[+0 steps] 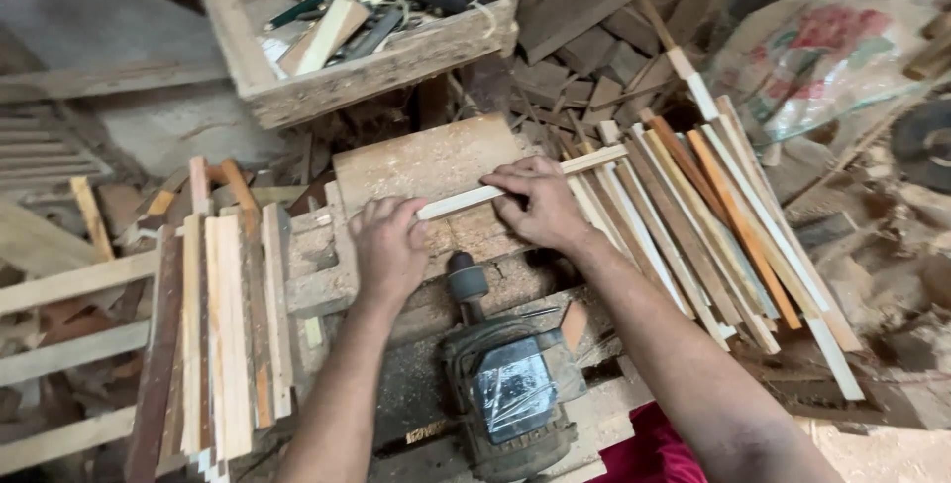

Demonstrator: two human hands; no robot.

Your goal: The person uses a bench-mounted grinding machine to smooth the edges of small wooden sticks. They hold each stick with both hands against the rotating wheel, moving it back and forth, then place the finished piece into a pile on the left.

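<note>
Taking the dusty wooden block (426, 161) at the middle of the worktop (317, 275) as landmark: well to its left lies a stack of cut slats (223, 334), side by side.

Just below the block's left half, the left hand (388, 245) lies flat, fingers spread, pressing down on the near end of a thin pale wooden strip (520, 181); its grip is released, clasping nothing.

The strip runs slantwise across the block's lower edge and rises rightward. It looks light, slender and stiff, yet likely to bend or snap if forced at mid-length. It is best held near both ends, flat under the fingers.

At the block's lower right, the right hand (538, 201) has its grip closed on the strip, pinching it. Below sits an electric motor (507, 394). Right of the block fans a pile of long slats (713, 225).
</note>
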